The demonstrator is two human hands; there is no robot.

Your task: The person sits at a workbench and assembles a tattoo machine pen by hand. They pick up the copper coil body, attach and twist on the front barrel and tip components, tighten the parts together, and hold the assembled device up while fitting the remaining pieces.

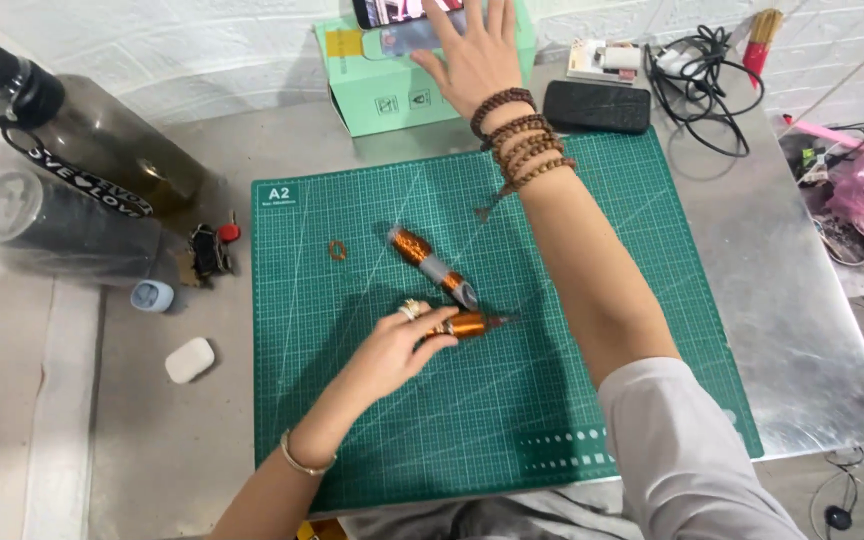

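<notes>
L hand [402,345] pinches 1 copper-wound coil [467,324] at mat centre, coil's long axis running L-R, tip pointing R. 2nd copper coil [430,265] lies just above, diagonal from upper L to lower R, its lower end near the held one. So 2 coils, L hand nearer both. R hand [472,55], fingers spread, touches phone [412,25] on mint box [392,85], well apart beyond green cutting mat [352,420].

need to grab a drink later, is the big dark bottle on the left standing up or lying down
Lying down: the dark bottle rests on its side on the table, black cap toward the far left corner.
</notes>
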